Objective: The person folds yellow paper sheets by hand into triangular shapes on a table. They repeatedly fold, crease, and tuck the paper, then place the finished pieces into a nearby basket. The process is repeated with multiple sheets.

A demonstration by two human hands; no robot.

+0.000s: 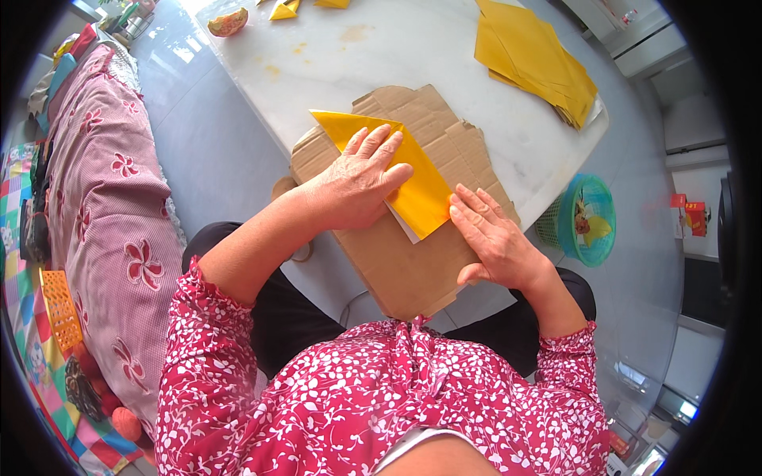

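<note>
A folded sheet of golden-yellow paper (419,199) lies on a piece of corrugated cardboard (411,268), which reaches from the table toward my body. One corner of the paper points to the upper left, and a pale underside shows along its lower left edge. My left hand (363,178) rests across the paper with its fingers spread, pressing it from above. My right hand (491,241) touches the paper's right edge with its fingertips, palm down, thumb apart. Neither hand is closed around anything.
The white marble-look tabletop (417,47) bears a stack of yellow sheets (536,59), small folded yellow pieces (284,9) and a fruit piece (228,22). A teal plastic basket (586,220) stands right of the table. A pink flowered cover (113,196) lies at the left.
</note>
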